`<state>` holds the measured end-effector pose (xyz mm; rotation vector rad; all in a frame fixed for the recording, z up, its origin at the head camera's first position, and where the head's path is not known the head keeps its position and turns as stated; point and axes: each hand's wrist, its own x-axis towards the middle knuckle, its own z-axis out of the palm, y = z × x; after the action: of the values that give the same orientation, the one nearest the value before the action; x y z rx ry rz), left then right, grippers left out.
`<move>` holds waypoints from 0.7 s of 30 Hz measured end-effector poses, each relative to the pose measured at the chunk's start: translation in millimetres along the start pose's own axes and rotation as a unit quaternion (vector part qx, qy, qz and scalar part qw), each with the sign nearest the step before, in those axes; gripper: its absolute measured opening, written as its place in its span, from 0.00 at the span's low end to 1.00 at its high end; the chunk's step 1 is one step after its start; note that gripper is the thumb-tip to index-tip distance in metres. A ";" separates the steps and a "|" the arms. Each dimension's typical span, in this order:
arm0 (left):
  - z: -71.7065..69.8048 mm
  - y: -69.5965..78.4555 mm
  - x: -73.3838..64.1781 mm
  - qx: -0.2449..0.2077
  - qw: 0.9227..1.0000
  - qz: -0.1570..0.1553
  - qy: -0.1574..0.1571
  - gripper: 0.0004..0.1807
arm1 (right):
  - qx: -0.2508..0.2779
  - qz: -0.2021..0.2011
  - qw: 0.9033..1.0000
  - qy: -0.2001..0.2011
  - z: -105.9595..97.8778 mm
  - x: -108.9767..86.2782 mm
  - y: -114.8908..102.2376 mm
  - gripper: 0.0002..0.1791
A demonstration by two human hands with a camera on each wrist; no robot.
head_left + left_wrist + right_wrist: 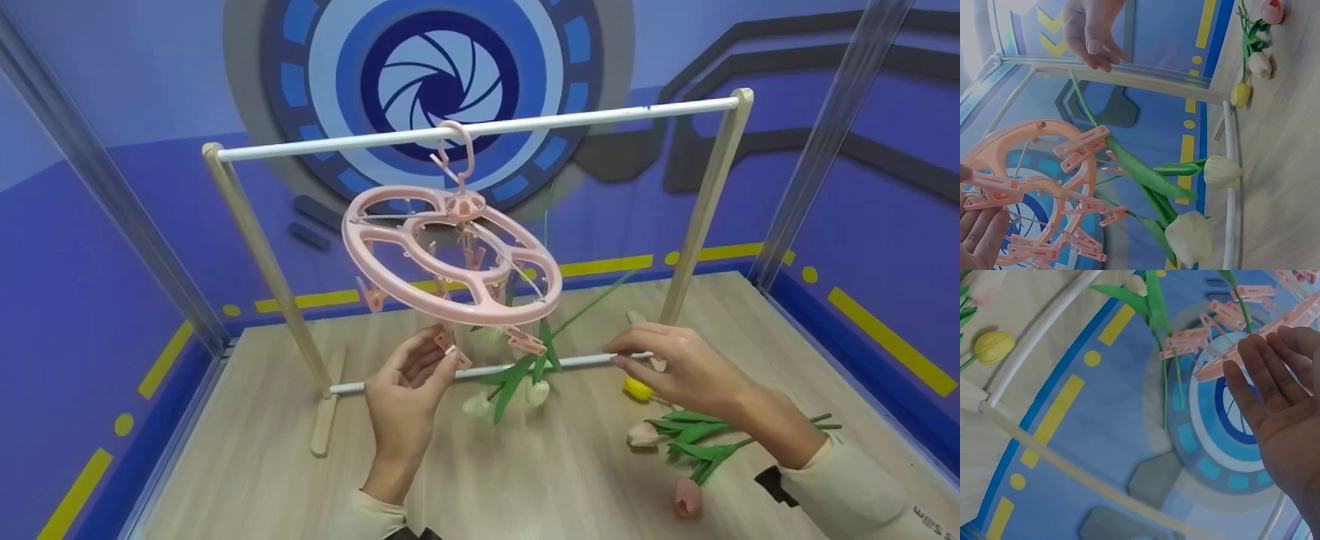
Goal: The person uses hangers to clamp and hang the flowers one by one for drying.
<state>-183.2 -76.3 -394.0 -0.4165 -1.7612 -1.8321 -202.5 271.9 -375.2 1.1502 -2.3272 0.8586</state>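
Observation:
A round pink clip hanger (491, 313) hangs tilted by its hook from the rack's top bar (570, 120). My left hand (405, 394) pinches one of its clothespins (995, 191) between thumb and fingers, below the near side of the ring. Two white tulips (1189, 239) (1222, 171) dangle heads down from the hanger, their green stems caught in other pink clothespins (1082, 147). My right hand (686, 367) is off to the right in the air, fingers loosely bent. Its palm and fingers show nothing held in the right wrist view.
On the wooden table lie a yellow tulip (637, 389), a pale pink tulip (643, 435) and a pink tulip (687, 497), right of the hanger. The rack's wooden posts (262, 262) and low white bar (585, 361) frame the space. Patterned blue walls stand behind.

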 end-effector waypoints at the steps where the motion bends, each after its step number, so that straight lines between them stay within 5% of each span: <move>1: 0.3 -0.5 -0.1 0.002 1.000 0.003 0.001 0.20 | -0.002 0.008 1.000 0.000 -2.3 -3.0 2.2 0.17; 11: 1.6 -3.4 -1.4 0.004 1.000 0.004 0.007 0.19 | -0.012 0.047 0.999 0.016 -18.4 -32.9 23.6 0.09; 21: 5.3 -5.4 -2.4 -0.004 1.000 -0.012 0.004 0.20 | -0.064 0.099 0.993 0.023 -30.1 -63.1 39.1 0.18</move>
<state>-185.2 -70.7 -399.3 -0.3928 -1.7608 -1.8555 -195.2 346.2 -404.0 0.8492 -2.4491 0.7810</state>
